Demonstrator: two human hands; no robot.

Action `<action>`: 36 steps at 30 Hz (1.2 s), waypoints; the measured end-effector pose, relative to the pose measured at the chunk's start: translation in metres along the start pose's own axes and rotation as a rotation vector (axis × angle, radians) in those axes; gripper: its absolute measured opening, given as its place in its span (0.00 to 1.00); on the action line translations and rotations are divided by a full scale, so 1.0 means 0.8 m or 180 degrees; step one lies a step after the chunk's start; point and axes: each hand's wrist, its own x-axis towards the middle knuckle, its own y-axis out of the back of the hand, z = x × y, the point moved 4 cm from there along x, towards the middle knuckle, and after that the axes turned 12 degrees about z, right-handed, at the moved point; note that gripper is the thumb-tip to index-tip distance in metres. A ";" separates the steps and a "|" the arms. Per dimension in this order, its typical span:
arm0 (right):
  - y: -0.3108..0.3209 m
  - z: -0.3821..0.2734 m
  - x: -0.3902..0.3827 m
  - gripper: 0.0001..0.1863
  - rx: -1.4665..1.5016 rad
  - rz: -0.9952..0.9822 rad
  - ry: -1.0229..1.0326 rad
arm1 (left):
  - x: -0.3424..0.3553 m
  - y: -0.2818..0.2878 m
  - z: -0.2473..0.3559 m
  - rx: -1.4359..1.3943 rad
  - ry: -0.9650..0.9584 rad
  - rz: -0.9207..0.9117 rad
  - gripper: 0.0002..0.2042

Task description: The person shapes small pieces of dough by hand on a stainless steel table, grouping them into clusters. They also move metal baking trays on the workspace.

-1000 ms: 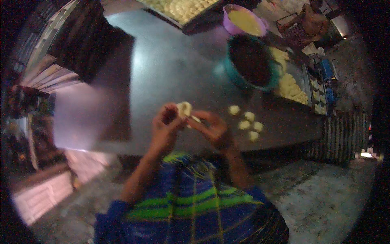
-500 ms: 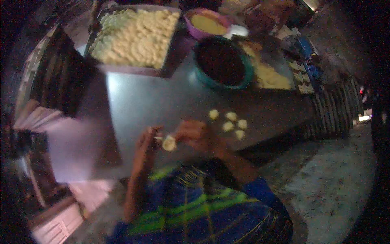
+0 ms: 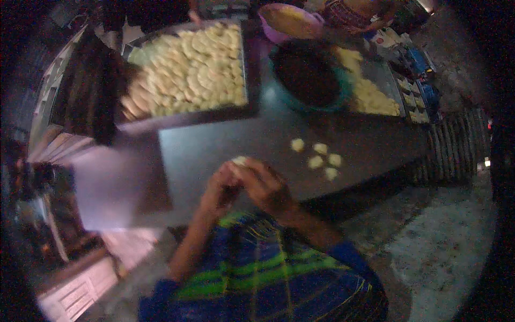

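Observation:
Both hands meet above the near part of the metal table (image 3: 198,155). My left hand (image 3: 219,185) is closed round a pale piece of dough (image 3: 240,160); only its top shows between the fingers. My right hand (image 3: 266,189) presses against the same piece from the other side, its fingers bent over it and hiding most of its shape. To the right, several small pale dough lumps (image 3: 316,161) lie loose on the tabletop. Beyond them stands a teal tub (image 3: 339,99) with a dark mass inside.
A big tray (image 3: 247,80) of pale shaped dough pieces lies at the far left. Behind the tub is a pink bowl (image 3: 276,33) with yellowish contents; more dough (image 3: 375,99) lies to its right. Another person's hand (image 3: 194,17) shows past the tray, and a second person (image 3: 351,16) sits farther right.
The hands have come together round the dough, which showed as a pale round at the left fingers before. The view has shifted slightly, and a person's hand now shows beyond the tray.

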 end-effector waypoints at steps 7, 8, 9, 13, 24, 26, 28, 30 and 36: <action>-0.009 0.021 -0.006 0.08 0.0812 -0.0103 -0.2311 | -0.009 -0.003 0.019 0.0810 -0.0928 0.0051 0.13; -0.012 0.028 -0.008 0.08 0.0873 0.0016 -0.2170 | -0.007 -0.004 0.019 0.0944 -0.0993 -0.0049 0.13; -0.019 0.031 -0.007 0.08 0.0922 0.0136 -0.2043 | -0.008 -0.004 0.023 0.1080 -0.1042 -0.0153 0.13; -0.049 0.038 -0.016 0.08 0.1682 -0.0229 -0.3051 | -0.013 -0.001 0.041 0.1646 -0.1487 0.0183 0.14; -0.062 0.026 0.004 0.24 0.1065 -0.0450 -0.0236 | 0.037 0.049 0.041 0.0337 0.0084 -0.0299 0.12; -0.066 0.028 0.002 0.24 0.0701 -0.0432 0.0193 | 0.043 0.057 0.043 0.0400 -0.0020 -0.0060 0.12; -0.070 0.020 0.009 0.23 0.0451 -0.0491 0.0258 | 0.047 0.065 0.048 0.0450 -0.0190 0.0123 0.12; -0.080 0.020 0.005 0.23 0.0306 -0.0359 0.0295 | 0.045 0.059 0.053 0.0471 -0.0472 0.0231 0.13; -0.080 0.026 -0.002 0.22 0.0625 -0.0018 -0.1204 | 0.021 0.041 0.066 0.1807 -0.1702 0.0420 0.13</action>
